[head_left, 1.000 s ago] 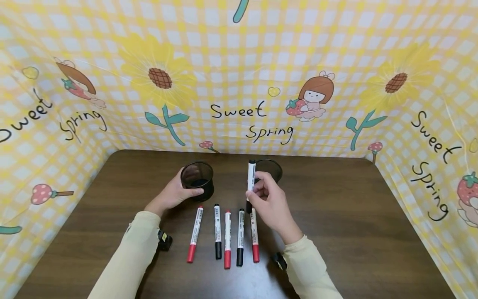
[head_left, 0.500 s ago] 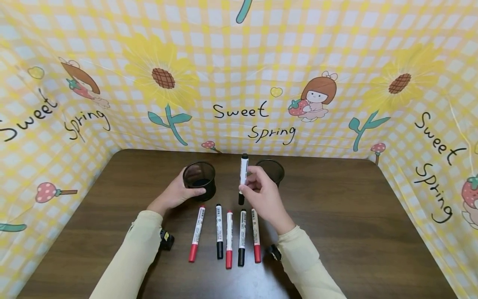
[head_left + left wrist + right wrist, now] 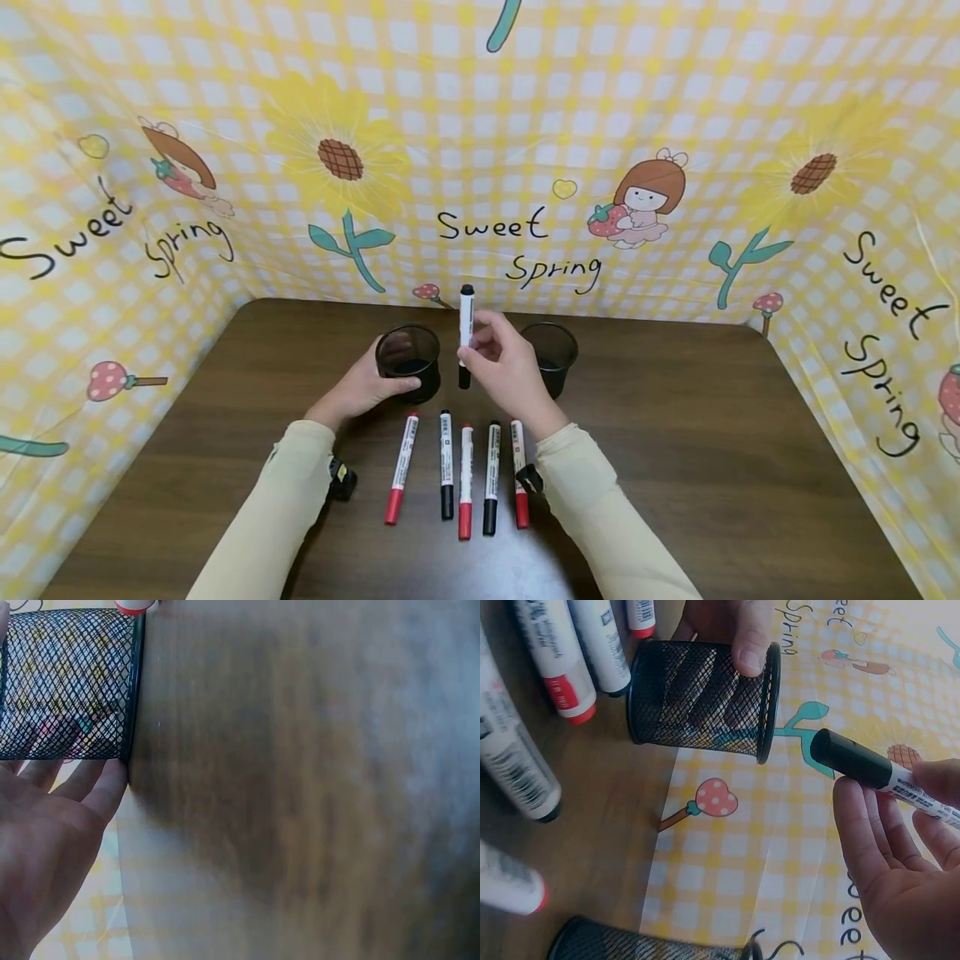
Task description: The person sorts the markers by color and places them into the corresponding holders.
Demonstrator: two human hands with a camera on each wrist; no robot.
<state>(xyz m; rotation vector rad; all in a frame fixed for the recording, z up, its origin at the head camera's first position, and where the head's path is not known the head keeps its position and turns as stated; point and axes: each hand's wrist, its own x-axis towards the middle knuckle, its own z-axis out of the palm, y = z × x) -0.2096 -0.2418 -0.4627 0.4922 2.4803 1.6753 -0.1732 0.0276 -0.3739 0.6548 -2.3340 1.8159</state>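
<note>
A black mesh pen holder (image 3: 426, 387) stands on the table at the left, and my left hand (image 3: 360, 383) grips it, thumb in front and fingers behind. In the left wrist view those fingers lie along the mesh side. My right hand (image 3: 506, 367) pinches a white marker with black ends (image 3: 467, 321) nearly upright, above the table between two pen holders. The right wrist view shows the marker's black cap (image 3: 849, 757) apart from the left pen holder (image 3: 697, 697). No marker is visible inside that holder.
A second black mesh pen holder (image 3: 555, 379) stands behind my right hand. Several markers lie in a row in front, including a red one (image 3: 402, 467) and a black one (image 3: 447, 467). Checked yellow cloth (image 3: 480, 125) walls the table's back and sides.
My right hand has carried the black marker leftward and upward, from in front of the right pen holder toward the left one. My left hand keeps its grip on the left holder.
</note>
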